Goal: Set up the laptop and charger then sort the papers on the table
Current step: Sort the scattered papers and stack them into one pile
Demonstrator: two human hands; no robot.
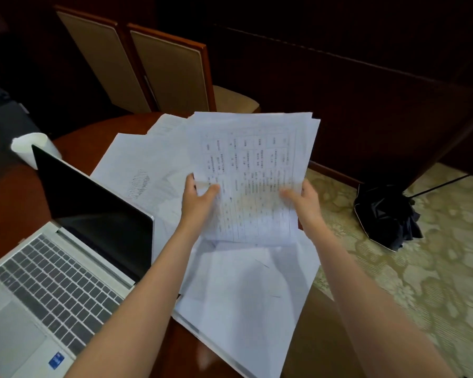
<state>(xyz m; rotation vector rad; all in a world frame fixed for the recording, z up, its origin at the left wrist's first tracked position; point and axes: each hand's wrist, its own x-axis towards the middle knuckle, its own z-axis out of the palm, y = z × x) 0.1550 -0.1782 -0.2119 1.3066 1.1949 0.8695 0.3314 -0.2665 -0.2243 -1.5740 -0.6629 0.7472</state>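
Open laptop at left on the table, screen dark (no charger in view). Step: sorting papers. Grip: left hand pinches the sheaf at its left edge, right hand at its right, above loose sheets. Next, likely: square the sheaf and set it down apart.

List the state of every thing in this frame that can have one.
Laptop: open, screen dark.
Held sheets: lifted above the table, gripped at both side edges.
Loose papers: spread unsorted on the table.
Left hand: fingers curled on the sheets' left edge.
Right hand: fingers curled on the right edge.
Umbrella: collapsed, lying on the carpet.
White cup: standing behind the laptop lid.
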